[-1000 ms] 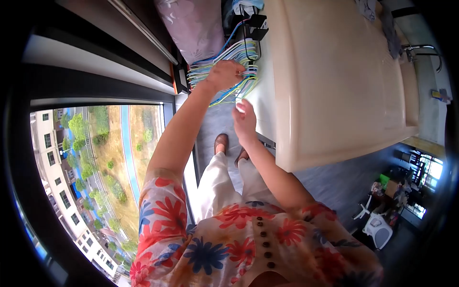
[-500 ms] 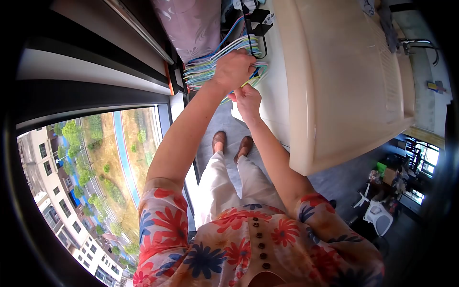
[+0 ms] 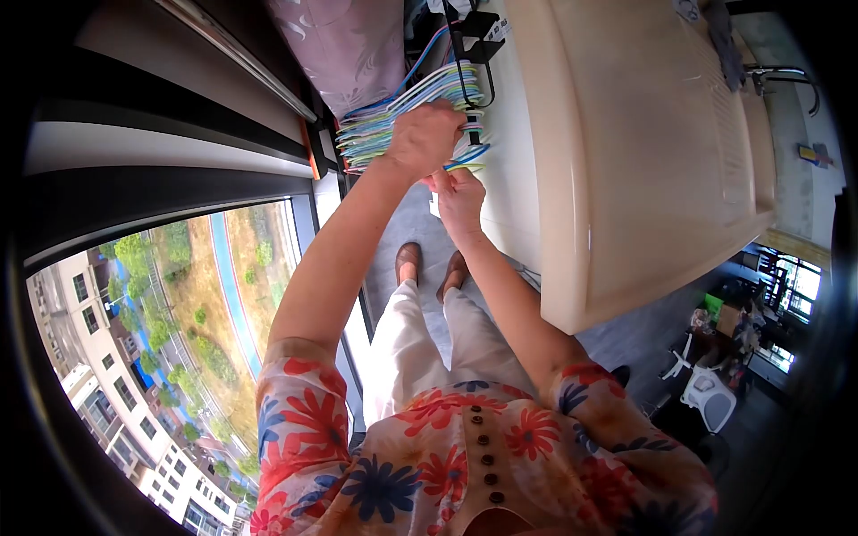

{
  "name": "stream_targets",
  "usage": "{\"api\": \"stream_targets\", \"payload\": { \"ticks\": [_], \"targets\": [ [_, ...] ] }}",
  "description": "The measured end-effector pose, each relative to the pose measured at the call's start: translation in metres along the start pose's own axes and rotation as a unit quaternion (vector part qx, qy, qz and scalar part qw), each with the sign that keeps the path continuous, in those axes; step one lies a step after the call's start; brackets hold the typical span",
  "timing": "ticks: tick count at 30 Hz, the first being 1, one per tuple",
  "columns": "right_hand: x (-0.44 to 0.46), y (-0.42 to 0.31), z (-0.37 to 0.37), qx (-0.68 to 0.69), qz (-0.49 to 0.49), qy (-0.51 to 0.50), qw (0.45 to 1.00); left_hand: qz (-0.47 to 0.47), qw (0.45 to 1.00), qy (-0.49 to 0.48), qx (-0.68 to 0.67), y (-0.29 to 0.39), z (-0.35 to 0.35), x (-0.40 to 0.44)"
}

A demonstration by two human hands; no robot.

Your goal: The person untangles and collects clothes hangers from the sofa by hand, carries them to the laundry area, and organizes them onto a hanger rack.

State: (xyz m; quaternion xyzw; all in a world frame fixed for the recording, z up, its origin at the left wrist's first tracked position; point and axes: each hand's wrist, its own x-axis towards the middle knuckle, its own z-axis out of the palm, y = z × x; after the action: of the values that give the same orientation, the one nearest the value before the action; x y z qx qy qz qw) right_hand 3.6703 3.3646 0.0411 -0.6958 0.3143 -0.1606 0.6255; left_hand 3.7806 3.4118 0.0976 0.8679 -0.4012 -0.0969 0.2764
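A thick row of thin coloured clothes hangers (image 3: 365, 141), in white, green, blue and yellow, hangs from a black metal rack (image 3: 481, 37). My left hand (image 3: 424, 139) is closed around part of the row, its knuckles facing up. Just below it and to the right, my right hand (image 3: 460, 198) pinches at the hangers nearest to me. The ends of a blue and a yellow hanger (image 3: 468, 159) stick out between the two hands. My fingers hide where exactly they grip.
A cream washbasin (image 3: 643, 161) with a metal faucet (image 3: 782, 76) stands to the right. Pinkish patterned fabric (image 3: 344, 49) hangs beyond the hangers. A large window (image 3: 179, 330) is on the left, and a white chair (image 3: 709, 400) stands at the lower right.
My left hand has shifted slightly down and left along the hangers. The hanger ends beside my hands have spread apart, showing a dark bar between them. My right hand has barely moved.
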Motion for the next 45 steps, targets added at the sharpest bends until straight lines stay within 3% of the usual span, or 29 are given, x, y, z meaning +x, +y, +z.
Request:
{"api": "stream_targets", "payload": {
  "ticks": [4,5,8,12,15,18,24,27,33,36,42,45],
  "targets": [
    [0.022,0.012,-0.001,-0.019,-0.008,0.004,1.000,0.003,1.000,0.006,-0.010,-0.004,0.004,-0.004],
    [0.023,0.017,0.000,-0.097,-0.073,0.011,0.993,0.006,1.000,0.020,-0.022,-0.006,0.006,-0.005],
    [0.022,0.021,0.004,-0.160,-0.096,-0.001,0.982,-0.014,0.997,0.042,-0.057,-0.004,0.006,-0.009],
    [0.027,0.008,0.002,-0.180,-0.049,-0.039,0.982,-0.031,0.985,0.101,-0.138,-0.007,0.009,-0.023],
    [0.024,-0.002,0.003,-0.141,-0.059,-0.065,0.986,-0.041,0.983,0.053,-0.173,-0.004,0.010,-0.033],
    [0.028,0.003,0.005,-0.003,-0.013,-0.080,0.997,-0.032,0.983,0.087,-0.159,-0.006,0.013,-0.034],
    [0.034,0.013,-0.002,-0.283,-0.029,-0.160,0.945,-0.052,0.974,0.117,-0.188,-0.007,0.022,-0.034],
    [0.019,0.008,-0.007,-0.342,-0.020,-0.137,0.929,-0.038,0.982,0.058,-0.176,-0.013,0.020,-0.035],
    [0.002,0.006,-0.010,-0.265,0.006,-0.095,0.960,-0.011,0.992,0.029,-0.122,-0.017,0.023,-0.030],
    [-0.009,0.020,-0.017,-0.230,-0.038,-0.073,0.970,0.017,0.996,0.069,-0.052,-0.016,0.023,-0.028],
    [-0.005,0.029,-0.023,-0.181,-0.026,-0.054,0.982,0.042,0.993,0.077,-0.074,-0.022,0.023,-0.025],
    [-0.018,0.020,-0.021,-0.203,-0.084,-0.064,0.973,0.043,0.993,0.078,-0.073,-0.022,0.024,-0.025]
  ]
}}
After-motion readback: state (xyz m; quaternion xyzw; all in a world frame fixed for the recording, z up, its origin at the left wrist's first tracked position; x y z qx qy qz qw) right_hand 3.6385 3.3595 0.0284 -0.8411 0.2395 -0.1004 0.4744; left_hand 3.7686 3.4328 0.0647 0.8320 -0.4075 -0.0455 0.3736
